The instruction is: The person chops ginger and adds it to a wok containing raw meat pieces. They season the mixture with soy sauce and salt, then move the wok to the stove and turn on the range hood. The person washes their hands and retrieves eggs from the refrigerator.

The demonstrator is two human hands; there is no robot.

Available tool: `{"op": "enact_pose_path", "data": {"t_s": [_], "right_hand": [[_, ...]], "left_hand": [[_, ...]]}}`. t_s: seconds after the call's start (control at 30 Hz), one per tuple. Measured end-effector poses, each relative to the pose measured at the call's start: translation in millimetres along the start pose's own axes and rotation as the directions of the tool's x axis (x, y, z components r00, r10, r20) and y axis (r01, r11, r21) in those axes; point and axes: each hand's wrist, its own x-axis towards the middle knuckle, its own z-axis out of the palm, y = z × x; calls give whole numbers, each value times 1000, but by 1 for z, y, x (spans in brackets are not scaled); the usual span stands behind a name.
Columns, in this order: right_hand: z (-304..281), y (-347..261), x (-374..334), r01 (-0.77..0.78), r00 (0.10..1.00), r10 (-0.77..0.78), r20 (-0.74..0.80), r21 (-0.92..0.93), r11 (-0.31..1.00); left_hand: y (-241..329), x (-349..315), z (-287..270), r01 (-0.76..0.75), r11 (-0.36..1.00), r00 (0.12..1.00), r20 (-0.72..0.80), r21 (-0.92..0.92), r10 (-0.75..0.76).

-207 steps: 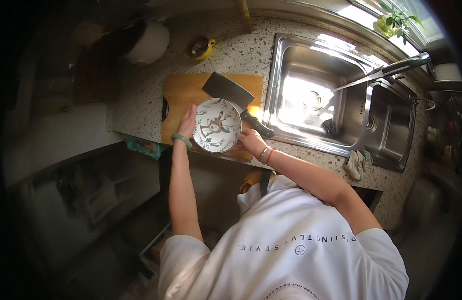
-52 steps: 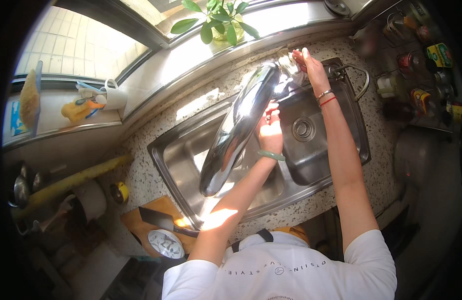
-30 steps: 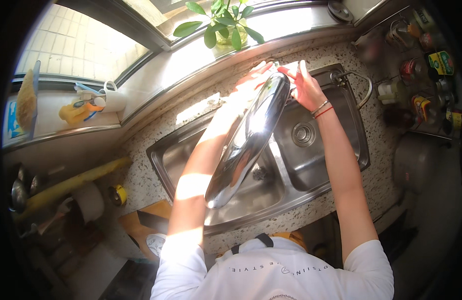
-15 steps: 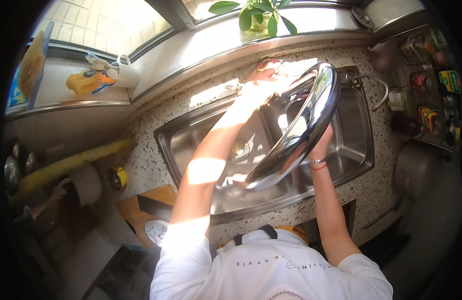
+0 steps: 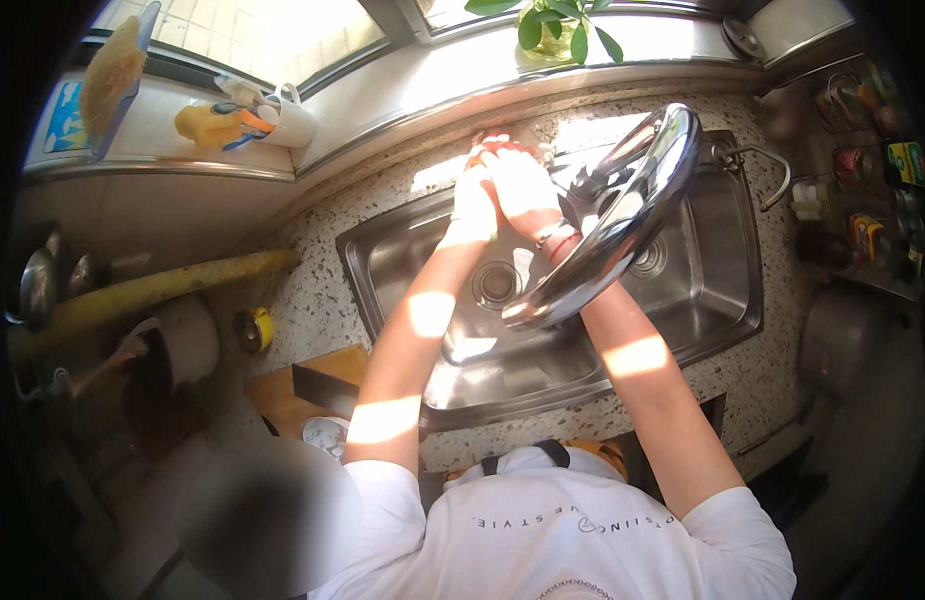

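Observation:
Sunlight washes out both my hands at the far rim of the steel double sink (image 5: 403,222), beside the tap. My left hand (image 5: 476,192) reaches up over the far edge toward the stone counter; glare hides its finger shape and anything under it. Against it lies my right hand (image 5: 521,183), its fingers stretched alongside and partly over the left one. I see nothing held. Over the right forearm arches a large chrome spout (image 5: 623,250), looming close to the camera, with its tap base (image 5: 586,187) just right of my hands. The left basin's drain (image 5: 496,284) shows below my wrists.
On the windowsill stand a plant in a glass vase (image 5: 549,38) and a white mug (image 5: 291,118) by orange-handled scissors. A jar rack (image 5: 863,170) flanks the right. A cutting board (image 5: 308,385) and a dark flat blade (image 5: 323,390) lie near left; yellow tape (image 5: 254,329) sits on the counter.
My right hand has moved left from behind the spout to join the left hand at the far rim. The left hand has shifted slightly left. A blurred dark round shape has appeared at lower left.

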Motion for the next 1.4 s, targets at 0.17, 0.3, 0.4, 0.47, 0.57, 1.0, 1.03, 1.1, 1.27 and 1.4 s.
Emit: {"op": "enact_pose_path", "data": {"t_s": [0.17, 0.3, 0.4, 0.47, 0.57, 1.0, 1.03, 1.1, 1.27, 1.4], "right_hand": [[18, -48, 18, 167, 981, -185, 51, 249, 954], [35, -87, 27, 151, 954, -227, 197, 341, 928], [64, -91, 11, 396, 903, -306, -301, 311, 864], [41, -92, -12, 268, 963, -254, -94, 474, 839], [-19, -88, -46, -137, 949, -34, 315, 505, 852], [61, -1, -120, -173, 983, 158, -98, -172, 970], [39, -21, -105, -176, 984, 173, -30, -171, 969], [6, -52, -82, -189, 977, 196, 84, -84, 978], [33, -77, -71, -128, 991, 129, 25, 416, 901], [51, -121, -54, -105, 986, 4, 169, 595, 797]], "left_hand": [[47, -44, -21, -144, 987, 964, -213, 73, 157], [89, -88, -22, -195, 758, 882, -226, 623, 414], [110, -111, -23, -5, -465, 878, 226, 885, 421], [107, -124, -30, -62, -539, 870, 310, 840, 383], [78, -126, -14, -208, -546, 886, 393, 812, 248], [5, -42, 42, -580, -682, 780, 544, 445, -309], [13, -51, 39, -555, -699, 799, 524, 452, -296], [18, -59, 24, -485, -735, 833, 505, 474, -224], [52, -100, -5, -279, -906, 876, 471, 318, -104], [101, -150, -23, -137, -936, 907, 421, 325, 13]]}}
